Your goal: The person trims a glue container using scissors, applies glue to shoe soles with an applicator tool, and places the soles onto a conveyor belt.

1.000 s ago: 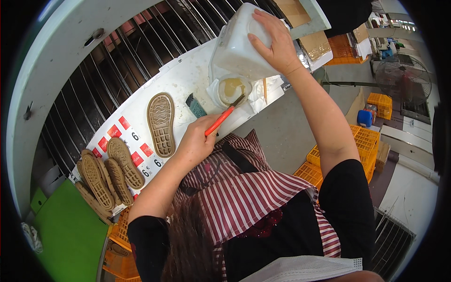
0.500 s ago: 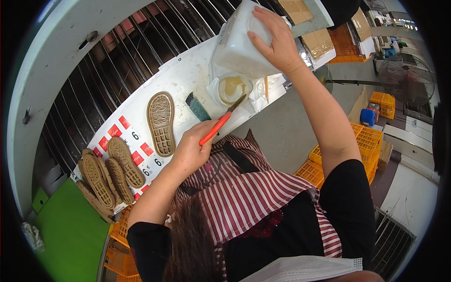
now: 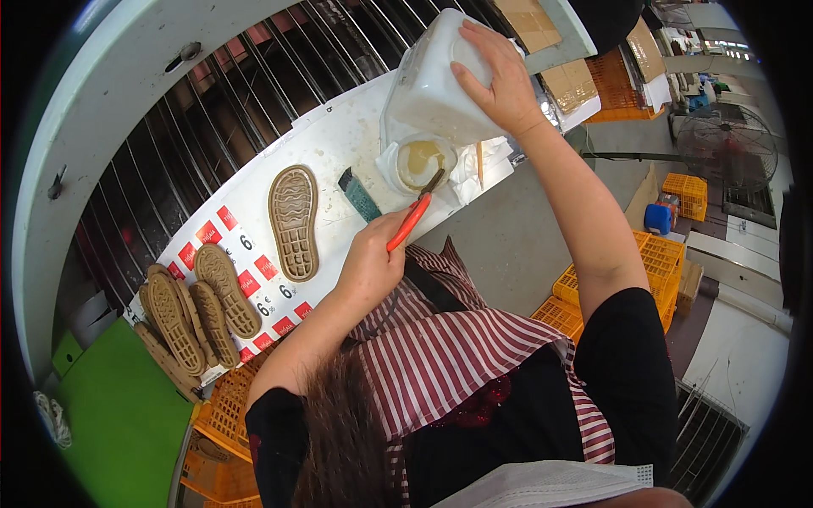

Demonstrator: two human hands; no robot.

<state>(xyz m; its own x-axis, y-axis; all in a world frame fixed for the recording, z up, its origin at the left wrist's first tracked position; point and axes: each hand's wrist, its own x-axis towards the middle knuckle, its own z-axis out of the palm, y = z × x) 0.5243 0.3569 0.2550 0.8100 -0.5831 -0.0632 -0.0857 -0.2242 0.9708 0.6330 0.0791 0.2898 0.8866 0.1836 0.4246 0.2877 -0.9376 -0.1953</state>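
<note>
My right hand [image 3: 501, 80] is spread over a translucent white plastic jug [image 3: 445, 80], holding it tilted above a small cup [image 3: 419, 162] with pale yellowish liquid in it. In my left hand [image 3: 371, 261] is a red-handled tool [image 3: 411, 222]; its narrow dark tip lies at the cup's near rim, and I cannot tell its exact kind. A green brush [image 3: 362, 196] lies just left of the cup, partly behind my left hand. Further left, a brown shoe sole [image 3: 294, 222] rests tread side up on the white table [image 3: 339, 140].
Several more brown soles [image 3: 182, 317] are stacked at the table's left end, near a green surface [image 3: 127, 423]. Metal bars [image 3: 246, 93] run along the far side. White tissue [image 3: 466, 178] lies right of the cup. Orange crates [image 3: 656, 262] and a fan [image 3: 730, 144] stand to the right.
My left hand has moved to the right, bringing the red-handled tool with it. The jug stays tilted over the cup, with my right hand still on it.
</note>
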